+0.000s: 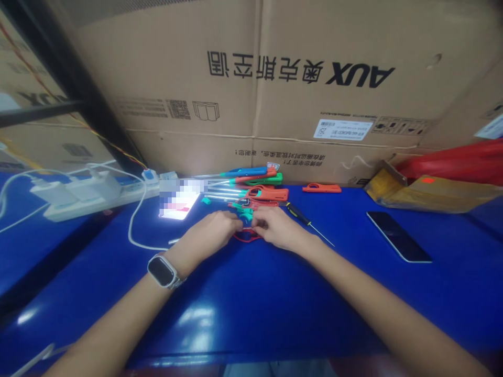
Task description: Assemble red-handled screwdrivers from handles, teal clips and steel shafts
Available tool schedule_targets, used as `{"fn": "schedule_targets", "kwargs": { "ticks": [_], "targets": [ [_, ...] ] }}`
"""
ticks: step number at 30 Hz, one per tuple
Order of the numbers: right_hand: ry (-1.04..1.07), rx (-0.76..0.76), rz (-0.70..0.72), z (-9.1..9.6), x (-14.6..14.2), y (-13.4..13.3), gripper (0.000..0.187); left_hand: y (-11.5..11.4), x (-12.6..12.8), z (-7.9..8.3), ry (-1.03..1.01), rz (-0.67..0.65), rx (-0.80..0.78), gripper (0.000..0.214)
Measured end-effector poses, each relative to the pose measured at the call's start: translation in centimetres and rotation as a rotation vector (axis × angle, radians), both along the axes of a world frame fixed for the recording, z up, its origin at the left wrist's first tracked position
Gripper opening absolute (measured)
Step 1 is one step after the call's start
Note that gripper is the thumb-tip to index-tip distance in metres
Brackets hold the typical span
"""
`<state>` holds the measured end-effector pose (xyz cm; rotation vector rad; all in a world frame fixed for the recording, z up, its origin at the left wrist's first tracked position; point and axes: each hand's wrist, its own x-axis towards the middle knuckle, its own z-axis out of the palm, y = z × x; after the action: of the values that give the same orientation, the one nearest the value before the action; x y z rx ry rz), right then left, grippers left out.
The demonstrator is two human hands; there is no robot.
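My left hand [214, 230] and my right hand [275, 228] meet at the middle of the blue table [251, 303], fingers curled. Between them they pinch a small red plastic piece [247, 236] that rests on the table. A smartwatch [163, 270] sits on my left wrist. Just behind my hands lies a pile of long gas lighters [255, 186] in blue, green and red with metal tubes. A loose red lighter shell [322, 187] lies to the right of the pile. A black-handled screwdriver [304, 220] lies beside my right hand.
A large cardboard box [275, 89] walls off the back. A lit phone [178, 201] lies left of the pile and a dark phone [398, 235] at the right. A white power strip [86, 196] with cables sits at the left, a brown packet [428, 191] at the right.
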<state>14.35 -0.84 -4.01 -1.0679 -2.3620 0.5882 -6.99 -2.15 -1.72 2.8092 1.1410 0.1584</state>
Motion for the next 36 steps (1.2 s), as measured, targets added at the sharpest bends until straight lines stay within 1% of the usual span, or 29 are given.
{"fn": "schedule_targets", "kwargs": {
  "ticks": [4, 9, 18, 22, 25, 32, 34, 36],
  "targets": [
    [-0.001, 0.014, 0.031, 0.26, 0.24, 0.04, 0.014, -0.15, 0.06, -0.13, -0.005, 0.019, -0.006, 0.026],
    [-0.062, 0.065, 0.095, 0.71, 0.65, -0.08, 0.010, -0.32, 0.37, -0.01, 0.016, 0.058, -0.009, 0.029],
    [-0.065, 0.097, 0.087, 0.29, 0.48, -0.38, 0.015, -0.28, 0.03, -0.21, 0.001, 0.062, -0.013, 0.025],
    [0.003, -0.001, 0.061, 0.31, 0.26, -0.27, 0.017, -0.39, 0.00, -0.24, -0.050, 0.024, 0.011, 0.023],
    [0.038, -0.078, 0.037, 0.39, 0.06, -0.19, 0.018, -0.52, 0.33, -0.21, -0.051, -0.016, 0.041, 0.024],
    [0.066, -0.136, -0.017, 0.20, -0.15, -0.11, 0.017, -0.86, 0.80, -0.14, 0.008, -0.016, 0.043, 0.021],
    [0.110, -0.177, -0.023, 0.12, -0.20, -0.09, 0.019, -0.72, 0.71, -0.28, -0.026, -0.003, 0.030, 0.021],
    [0.146, -0.213, -0.023, 0.11, -0.25, -0.09, 0.020, -0.37, 0.58, -0.56, -0.120, 0.010, -0.009, 0.019]
  ]
}}
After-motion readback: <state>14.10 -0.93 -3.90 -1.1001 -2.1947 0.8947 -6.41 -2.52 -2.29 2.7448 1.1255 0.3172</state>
